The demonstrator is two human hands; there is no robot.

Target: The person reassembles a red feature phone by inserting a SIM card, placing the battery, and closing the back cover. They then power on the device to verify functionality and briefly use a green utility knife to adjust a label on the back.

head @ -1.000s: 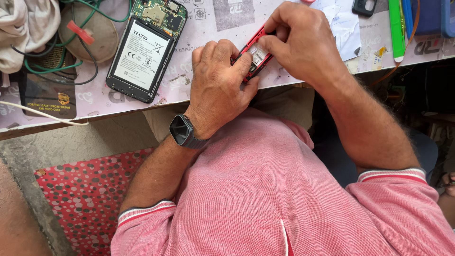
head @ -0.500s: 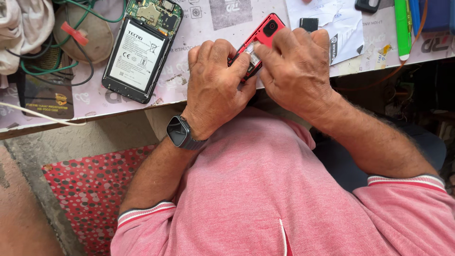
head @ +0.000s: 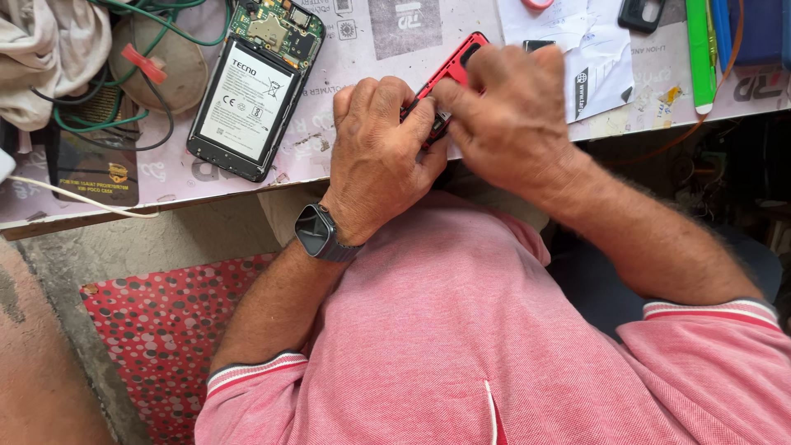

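Cluttered with parts, your table [head: 346, 49] carries the red phone frame [head: 458, 59] at its near edge. Your left hand [head: 381, 156] and right hand [head: 509, 124] clamp it together. An opened phone [head: 251, 95], battery showing, lies left.

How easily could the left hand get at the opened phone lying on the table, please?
Probably easily: the opened phone lies uncovered just left of the left hand, nothing between them, though that hand now grips the red case.

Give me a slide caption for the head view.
Both hands, left and right, grip a red phone frame beside an opened phone.
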